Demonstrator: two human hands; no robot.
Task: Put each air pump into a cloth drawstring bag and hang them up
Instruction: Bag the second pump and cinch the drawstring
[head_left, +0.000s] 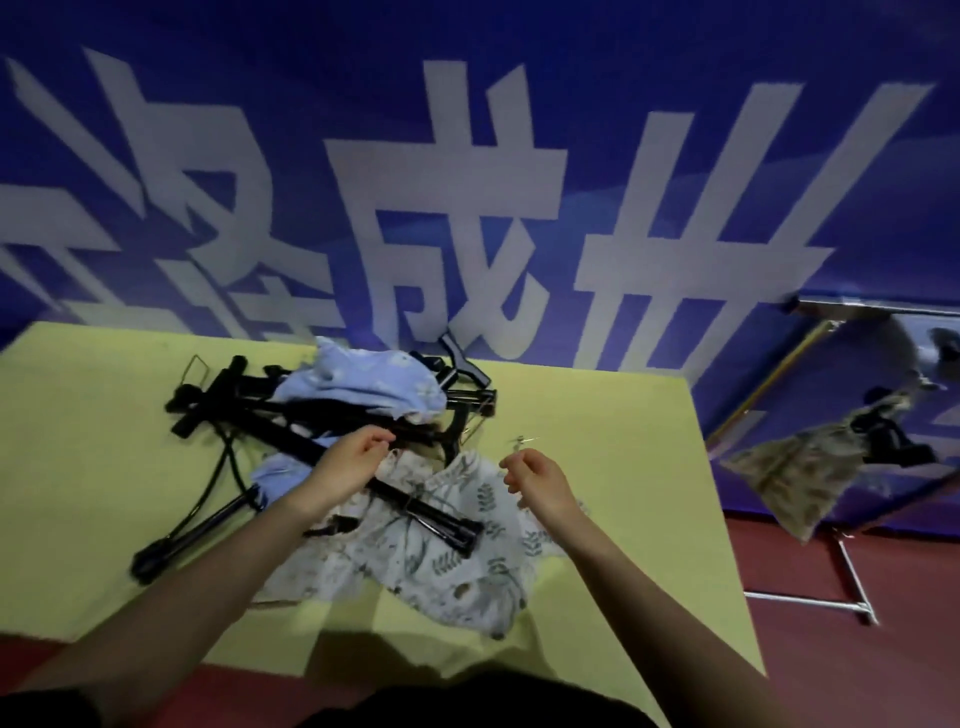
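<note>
Four cloth bags (447, 540), several black pumps (426, 512).

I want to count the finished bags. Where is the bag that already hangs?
In the head view, the beige leaf-print cloth bag hangs at the far right from the metal rack, beyond the yellow table edge.

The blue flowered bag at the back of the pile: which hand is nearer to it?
Left. The left hand sits just in front of the blue flowered bag, over the black pumps. The right hand is farther to its right, above the leaf-print bag.
</note>
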